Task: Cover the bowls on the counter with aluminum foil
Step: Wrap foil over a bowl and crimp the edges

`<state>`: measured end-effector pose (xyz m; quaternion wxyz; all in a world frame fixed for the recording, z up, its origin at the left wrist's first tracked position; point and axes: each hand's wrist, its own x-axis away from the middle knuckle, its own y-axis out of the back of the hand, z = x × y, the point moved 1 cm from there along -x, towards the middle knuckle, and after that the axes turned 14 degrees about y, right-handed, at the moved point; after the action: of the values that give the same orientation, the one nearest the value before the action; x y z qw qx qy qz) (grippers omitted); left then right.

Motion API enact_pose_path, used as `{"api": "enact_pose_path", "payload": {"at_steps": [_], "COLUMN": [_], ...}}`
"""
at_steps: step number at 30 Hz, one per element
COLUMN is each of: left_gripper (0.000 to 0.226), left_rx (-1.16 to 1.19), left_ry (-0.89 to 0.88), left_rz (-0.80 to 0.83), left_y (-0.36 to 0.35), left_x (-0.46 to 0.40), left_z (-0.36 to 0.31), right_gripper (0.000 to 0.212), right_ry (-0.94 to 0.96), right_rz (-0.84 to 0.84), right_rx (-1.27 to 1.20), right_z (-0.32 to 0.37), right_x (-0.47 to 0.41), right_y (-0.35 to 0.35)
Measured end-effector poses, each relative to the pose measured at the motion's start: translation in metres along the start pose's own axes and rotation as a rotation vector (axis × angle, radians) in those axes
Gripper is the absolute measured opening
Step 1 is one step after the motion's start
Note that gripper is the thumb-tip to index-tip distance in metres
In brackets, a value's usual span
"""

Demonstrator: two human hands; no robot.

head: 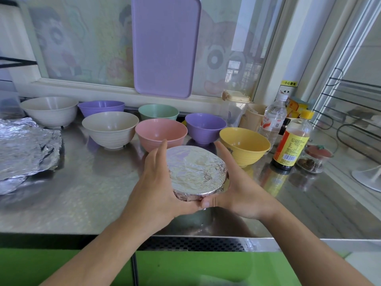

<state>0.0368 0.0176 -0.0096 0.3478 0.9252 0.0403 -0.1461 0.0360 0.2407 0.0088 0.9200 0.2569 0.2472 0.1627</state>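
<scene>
A foil-covered bowl (195, 172) is held just above the steel counter (92, 193), tilted toward me. My left hand (158, 182) cups its left side and my right hand (233, 188) cups its right side, thumbs meeting at the near rim. Behind it stand uncovered bowls: a pink bowl (161, 132), a yellow bowl (245, 146), a purple bowl (205, 126), a cream bowl (110, 129), a green bowl (158, 111), another purple bowl (101, 107) and a large cream bowl (49, 110). Crumpled aluminum foil (24, 147) lies at the left.
A sauce bottle (292, 141), a water bottle (273, 118) and a small glass jar (311, 159) stand at the right. A purple tray (165, 44) leans against the window behind. A wire rack (350, 112) sits at far right. The counter's front edge is near me.
</scene>
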Motion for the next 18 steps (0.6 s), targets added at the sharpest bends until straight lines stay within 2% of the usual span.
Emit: {"api": "enact_pose_path", "payload": {"at_steps": [4,8,10,12,14,15,18], "left_gripper": [0.171,0.171,0.158,0.132,0.124,0.127,0.158], "left_rx": [0.105,0.266,0.327,0.34,0.35,0.351,0.376], "left_ry": [0.029,0.088,0.097,0.08,0.083,0.086,0.141], "left_rz": [0.119,0.197,0.201,0.183,0.161,0.161,0.251], "left_y": [0.007,0.013,0.01,0.006,0.004,0.003,0.009], "left_x": [-0.007,-0.011,-0.008,-0.005,-0.004,-0.005,-0.009], "left_z": [0.007,0.015,0.012,0.008,0.006,0.007,0.014], "right_gripper": [0.153,0.116,0.101,0.097,0.097,0.096,0.087], "right_ry": [-0.019,-0.058,-0.079,-0.082,-0.071,-0.069,-0.082], "right_rz": [0.049,-0.058,-0.112,-0.147,-0.158,-0.164,-0.206], "right_rx": [-0.053,-0.222,-0.258,-0.265,-0.29,-0.293,-0.247], "right_z": [0.0,0.005,0.005,0.002,0.003,0.0,0.003], "right_x": [0.001,-0.003,-0.006,-0.006,-0.005,-0.003,-0.001], "right_y": [0.009,0.013,0.008,0.0,-0.005,-0.005,0.0]}}
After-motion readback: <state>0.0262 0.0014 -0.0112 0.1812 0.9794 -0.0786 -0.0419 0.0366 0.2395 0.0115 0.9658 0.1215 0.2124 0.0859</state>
